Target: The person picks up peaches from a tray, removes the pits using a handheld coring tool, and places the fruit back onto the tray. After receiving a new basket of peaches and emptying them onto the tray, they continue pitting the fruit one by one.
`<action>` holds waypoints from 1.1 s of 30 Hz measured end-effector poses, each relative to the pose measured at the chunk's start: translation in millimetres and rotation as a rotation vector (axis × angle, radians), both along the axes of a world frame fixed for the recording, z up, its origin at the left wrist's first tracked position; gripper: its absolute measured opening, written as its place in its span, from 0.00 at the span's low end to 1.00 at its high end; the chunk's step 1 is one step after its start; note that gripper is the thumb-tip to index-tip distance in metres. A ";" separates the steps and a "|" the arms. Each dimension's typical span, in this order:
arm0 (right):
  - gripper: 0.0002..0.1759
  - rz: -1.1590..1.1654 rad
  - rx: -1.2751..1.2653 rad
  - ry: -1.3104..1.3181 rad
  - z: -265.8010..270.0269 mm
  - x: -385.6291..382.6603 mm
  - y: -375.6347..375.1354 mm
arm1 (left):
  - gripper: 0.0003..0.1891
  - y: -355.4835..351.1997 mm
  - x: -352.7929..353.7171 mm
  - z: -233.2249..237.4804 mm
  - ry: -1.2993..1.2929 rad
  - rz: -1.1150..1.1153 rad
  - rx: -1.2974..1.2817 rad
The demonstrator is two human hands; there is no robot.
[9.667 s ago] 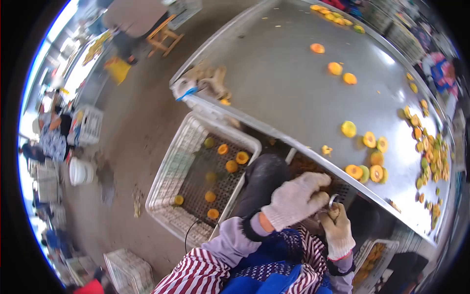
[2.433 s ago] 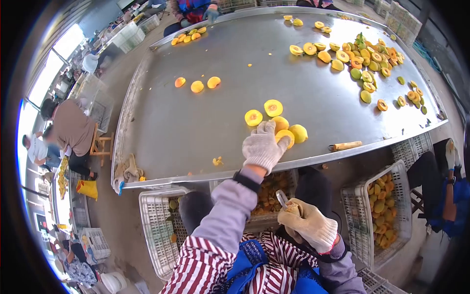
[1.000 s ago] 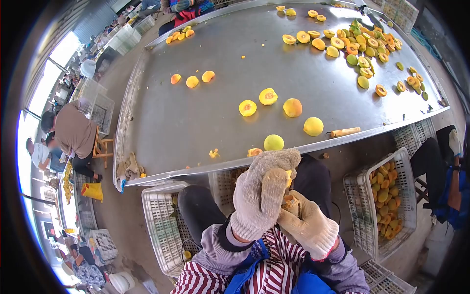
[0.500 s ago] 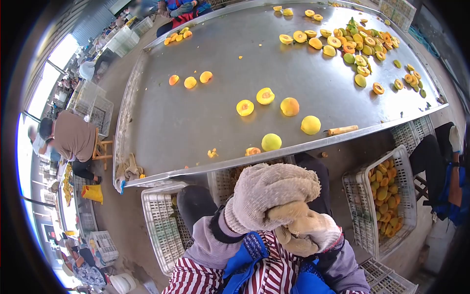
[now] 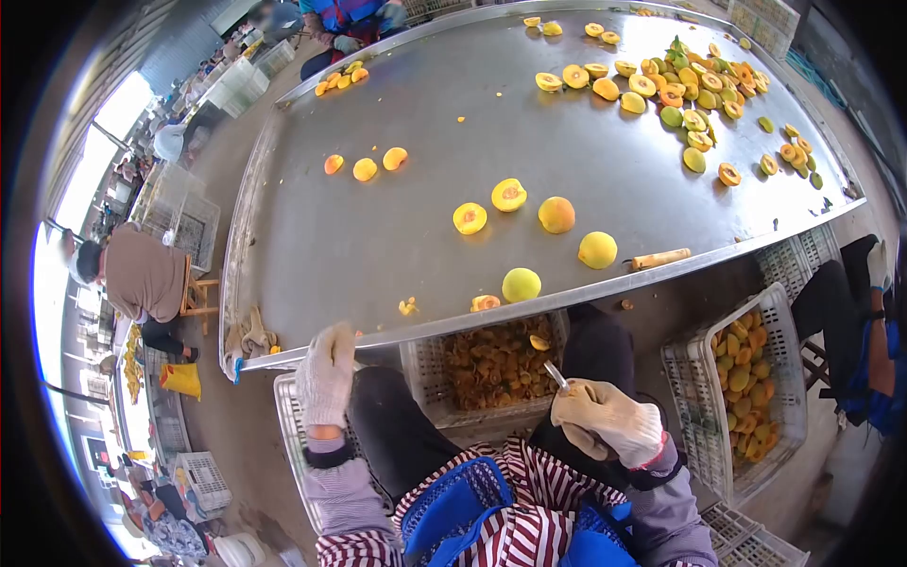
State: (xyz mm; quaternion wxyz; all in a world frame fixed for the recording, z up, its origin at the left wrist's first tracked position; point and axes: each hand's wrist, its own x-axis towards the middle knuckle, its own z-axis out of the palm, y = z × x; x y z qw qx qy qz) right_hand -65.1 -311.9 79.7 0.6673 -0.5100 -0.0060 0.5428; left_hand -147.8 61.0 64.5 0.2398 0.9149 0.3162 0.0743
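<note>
My left hand (image 5: 326,378), in a pale knit glove, is beside the table's front edge, above the left plastic crate (image 5: 291,416). Its fingers look stretched out, slightly blurred, and I see nothing in them. My right hand (image 5: 607,420), also gloved, is closed over my lap around a small tool with a narrow metal tip (image 5: 556,374); its handle is hidden in the fist. Between my knees stands a crate of fruit scraps (image 5: 496,369), with a yellow piece of peach (image 5: 539,342) at its far right. Nearest on the table lie a greenish peach (image 5: 521,284) and a torn piece (image 5: 486,302).
Peach halves (image 5: 470,218) are scattered over the metal table (image 5: 359,236), with a heap (image 5: 699,85) at the far right. A wooden-handled tool (image 5: 661,258) lies by the front edge. A crate of peaches (image 5: 742,378) stands right. Other people sit around.
My hands have parted from each other. The left moved left over the side crate; the right stayed right, its metal tool now showing. The scrap crate has come into view.
</note>
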 end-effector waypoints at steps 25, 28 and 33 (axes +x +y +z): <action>0.15 -0.137 0.054 0.202 -53.2 29.7 -8.6 | 0.37 -144.8 266.0 -63.3 0.225 -1.023 0.424; 0.16 -0.142 0.064 0.230 -53.9 34.2 -9.0 | 0.36 -105.6 233.7 -51.6 0.314 -0.881 0.312; 0.16 -0.092 0.081 0.239 -60.8 35.4 -7.0 | 0.34 -70.9 230.6 -21.9 0.271 -0.870 0.149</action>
